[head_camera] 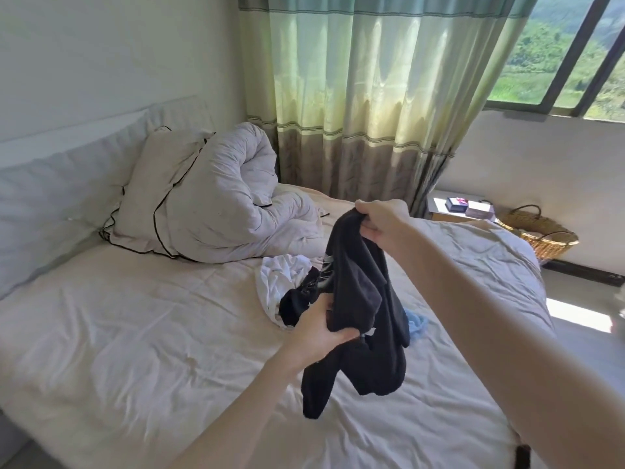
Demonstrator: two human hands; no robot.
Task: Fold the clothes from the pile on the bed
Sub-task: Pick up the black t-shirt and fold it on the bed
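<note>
Both hands hold a black top (362, 299) up over the bed (135, 333). The right hand (382, 221) pinches its top edge, and the left hand (321, 328) grips it lower down. It looks soft, light and floppy, so grab the shoulders.

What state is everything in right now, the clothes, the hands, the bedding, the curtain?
Black garment: lifted, unfolded, held by both hands.
Left hand: gripping it low.
Right hand: gripping its top.
Clothes pile: crumpled on the bed.
Duvet: bunched up.
Curtain: drawn.
</note>
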